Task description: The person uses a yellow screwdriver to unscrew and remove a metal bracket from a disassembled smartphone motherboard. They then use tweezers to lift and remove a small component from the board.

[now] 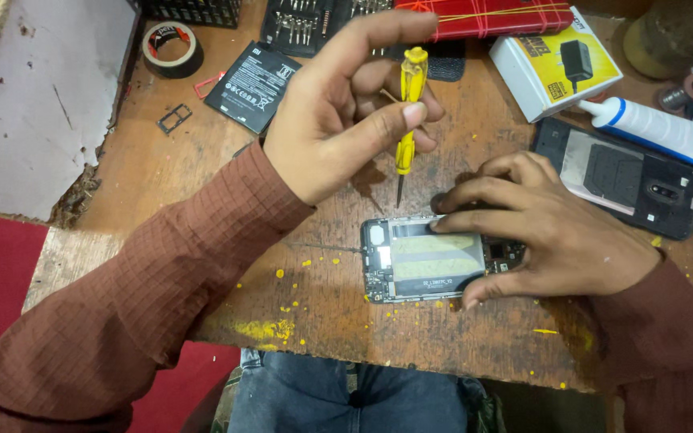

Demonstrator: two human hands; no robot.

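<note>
Left hand (338, 112) gripping one yellow screwdriver (407, 120), right hand (547, 228) pressing down one open phone (419, 261), one battery (252, 84), tape roll (172, 50), glue tube (651, 127) lying nearby

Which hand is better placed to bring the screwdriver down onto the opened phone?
Left. The left hand holds the yellow screwdriver, tip down, just above the opened phone. The right hand lies on the phone, steadying it.

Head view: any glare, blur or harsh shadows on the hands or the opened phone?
Head view: sharp overall; left hand with the yellow screwdriver casts a soft shadow on the wooden table; mild sheen on the opened phone under the right hand; no motion blur.
</note>
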